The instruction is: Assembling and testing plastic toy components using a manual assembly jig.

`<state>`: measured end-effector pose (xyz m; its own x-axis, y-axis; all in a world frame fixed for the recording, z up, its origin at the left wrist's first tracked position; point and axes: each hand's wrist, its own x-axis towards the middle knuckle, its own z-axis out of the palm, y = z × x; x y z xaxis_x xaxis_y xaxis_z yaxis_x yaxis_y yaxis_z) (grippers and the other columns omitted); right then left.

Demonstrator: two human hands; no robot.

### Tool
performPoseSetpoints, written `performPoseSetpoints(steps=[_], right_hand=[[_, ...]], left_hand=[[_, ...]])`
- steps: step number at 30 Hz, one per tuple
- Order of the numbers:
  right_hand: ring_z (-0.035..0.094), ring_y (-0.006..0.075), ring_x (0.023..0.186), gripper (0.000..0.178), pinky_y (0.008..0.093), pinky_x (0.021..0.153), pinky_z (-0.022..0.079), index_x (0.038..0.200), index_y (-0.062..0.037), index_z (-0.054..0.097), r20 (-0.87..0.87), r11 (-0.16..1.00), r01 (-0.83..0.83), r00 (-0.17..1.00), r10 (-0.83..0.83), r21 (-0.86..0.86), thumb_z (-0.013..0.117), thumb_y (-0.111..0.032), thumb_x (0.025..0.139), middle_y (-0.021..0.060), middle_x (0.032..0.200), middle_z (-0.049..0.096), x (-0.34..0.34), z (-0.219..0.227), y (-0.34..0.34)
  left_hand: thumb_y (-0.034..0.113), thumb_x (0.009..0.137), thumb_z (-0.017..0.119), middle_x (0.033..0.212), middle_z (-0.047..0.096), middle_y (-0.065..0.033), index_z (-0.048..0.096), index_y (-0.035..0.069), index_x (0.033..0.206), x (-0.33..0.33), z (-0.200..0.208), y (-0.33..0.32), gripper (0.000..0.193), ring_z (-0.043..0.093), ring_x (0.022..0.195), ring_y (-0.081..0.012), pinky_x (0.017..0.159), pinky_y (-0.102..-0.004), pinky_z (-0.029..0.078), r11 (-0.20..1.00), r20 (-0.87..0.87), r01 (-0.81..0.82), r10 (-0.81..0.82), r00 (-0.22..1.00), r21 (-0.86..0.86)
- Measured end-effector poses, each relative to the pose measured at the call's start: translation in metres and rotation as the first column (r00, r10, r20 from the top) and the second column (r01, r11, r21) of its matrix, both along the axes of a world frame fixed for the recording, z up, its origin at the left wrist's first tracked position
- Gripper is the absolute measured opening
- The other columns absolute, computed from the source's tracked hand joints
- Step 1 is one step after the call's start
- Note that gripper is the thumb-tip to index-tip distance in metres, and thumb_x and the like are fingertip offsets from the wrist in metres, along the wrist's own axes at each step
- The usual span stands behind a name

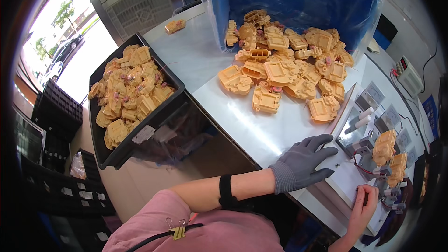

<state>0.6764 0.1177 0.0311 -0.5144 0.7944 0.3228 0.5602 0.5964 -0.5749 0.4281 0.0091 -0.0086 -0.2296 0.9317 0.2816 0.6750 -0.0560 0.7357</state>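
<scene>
My left hand [305, 163], in a grey knit glove, reaches over the front edge of a white test fixture [344, 180]. Its fingers are spread and nothing shows in them. Bare and lower down, my right hand [365, 204] rests by the fixture's near end with its fingers drawn together. A small dark piece or button sits at those fingertips; what they hold, if anything, is too small to name. Just beyond, two pale-orange plastic housings, one upper [384, 148] and one lower [397, 170], are mounted among metal blocks, white handles and red wires.
Similar housings lie in a heap [280, 72] spilling from a blue plastic-lined box [298, 0]. More fill a black crate [175, 94] at the left. A single housing [175, 26] lies at the far table edge. Dial gauges [373, 94] and a power unit [410, 75] stand right.
</scene>
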Motion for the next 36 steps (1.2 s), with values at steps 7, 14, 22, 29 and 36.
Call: performPoseSetpoints(steps=[7,14,22,29,36], right_hand=[[0.049,0.0186,0.083,0.011,0.0290,0.078,0.041,0.099,0.0014,0.057,-0.016,0.997,0.020,1.000,-0.019,0.077,0.056,-0.009,0.102,0.0071,0.092,0.049,0.001,-0.008,0.002],[0.054,0.0230,0.091,0.011,0.0331,0.081,0.044,0.102,-0.0022,0.060,-0.230,0.974,-0.158,0.954,0.193,0.160,0.063,-0.010,0.096,0.0093,0.101,0.056,-0.051,-0.004,-0.057],[0.059,0.0315,0.100,0.034,0.0412,0.087,0.048,0.111,-0.0088,0.069,0.033,0.765,-0.644,0.764,0.645,-0.022,0.082,-0.013,0.080,0.0095,0.112,0.063,-0.149,-0.033,-0.099],[0.059,0.0378,0.107,0.028,0.0473,0.093,0.046,0.113,-0.0050,0.068,0.005,0.775,-0.621,0.780,0.626,-0.118,0.075,-0.006,0.086,0.0172,0.113,0.065,-0.153,-0.039,-0.101],[0.062,0.0366,0.099,0.023,0.0447,0.088,0.048,0.106,-0.0043,0.070,-0.017,0.779,-0.617,0.785,0.619,-0.110,0.077,-0.005,0.084,0.0154,0.107,0.067,-0.157,-0.038,-0.099]], left_hand=[[0.042,0.094,0.066,0.154,0.039,-0.0203,0.050,0.013,0.144,0.001,-0.003,0.001,0.060,0.048,0.134,-0.0446,0.110,-0.0505,0.044,1.000,-0.011,-0.004,0.004,1.000,0.026],[0.048,0.095,0.063,0.138,0.055,-0.0235,0.054,0.006,0.140,-0.090,0.064,-0.056,0.062,0.056,0.126,-0.0410,0.107,-0.0459,0.046,0.947,-0.184,0.130,-0.190,0.964,-0.295],[0.045,0.093,0.059,0.104,0.074,-0.0158,0.071,0.000,0.116,-0.414,0.104,-0.137,0.052,0.069,0.093,-0.0256,0.088,-0.0380,0.053,0.617,-0.451,-0.712,0.559,0.696,-0.334],[0.048,0.089,0.064,0.113,0.072,-0.0219,0.073,0.000,0.114,-0.540,0.040,-0.173,0.054,0.069,0.107,-0.0361,0.094,-0.0422,0.052,0.176,-0.511,-0.936,0.799,0.316,-0.304],[0.048,0.092,0.063,0.131,0.067,-0.0186,0.067,0.005,0.129,-0.556,0.028,-0.153,0.057,0.064,0.122,-0.0352,0.100,-0.0441,0.051,0.031,-0.549,-0.928,0.799,0.245,-0.370]])
